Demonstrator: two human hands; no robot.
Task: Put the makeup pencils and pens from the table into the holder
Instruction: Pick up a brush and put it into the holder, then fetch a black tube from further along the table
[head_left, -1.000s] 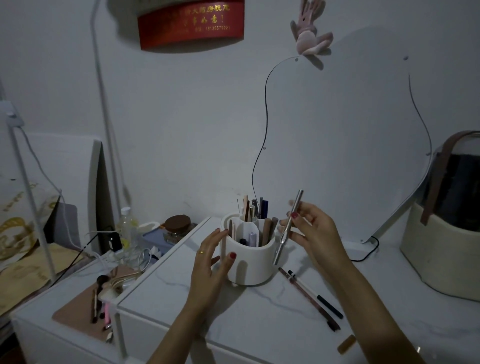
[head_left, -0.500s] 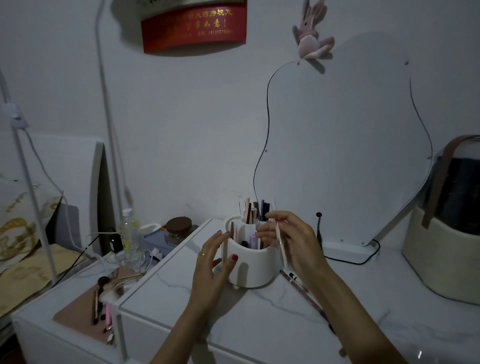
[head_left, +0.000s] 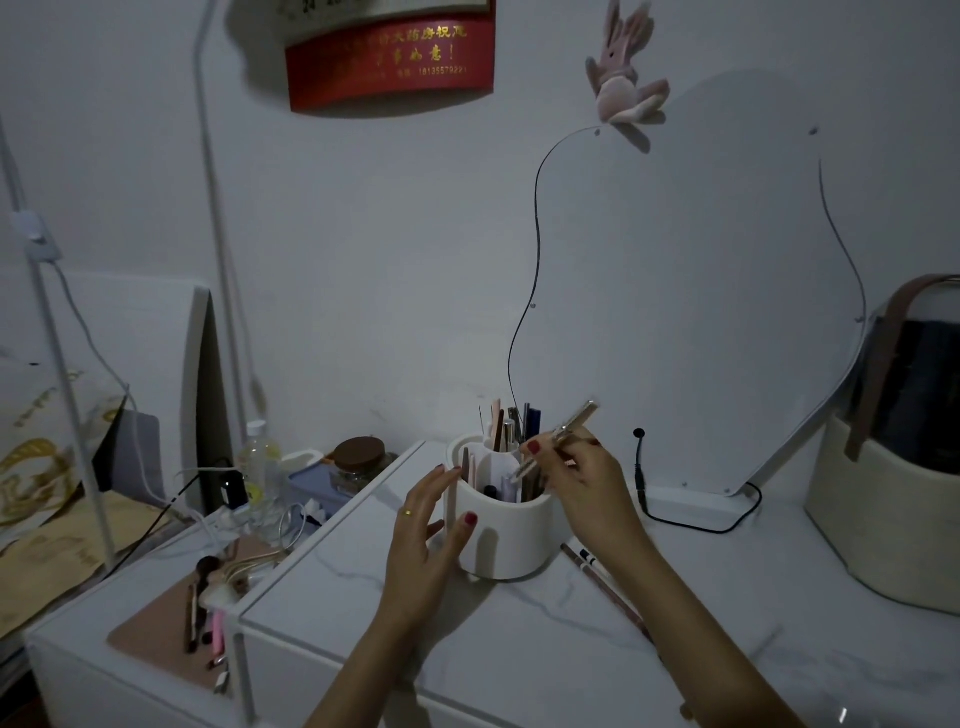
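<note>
A white round holder (head_left: 511, 538) with several pencils and pens standing in it sits on the white marble table (head_left: 519, 639). My left hand (head_left: 423, 540) rests against its left wall, fingers relaxed around it. My right hand (head_left: 584, 483) pinches a silver makeup pen (head_left: 558, 439), tilted, with its lower tip over the holder's opening. Two pencils (head_left: 605, 579) lie on the table to the right of the holder, partly hidden by my right forearm.
A wavy mirror (head_left: 691, 291) leans on the wall behind, with a black cable (head_left: 675, 519) at its foot. A cream bag (head_left: 893, 499) stands at the right. To the left, a lower tray (head_left: 176, 639) holds brushes, beside a bottle (head_left: 257, 462) and a jar (head_left: 358, 457).
My right hand has turned the silver pen from hanging beside the holder to pointing its lower tip into the opening. My left hand has stayed on the holder.
</note>
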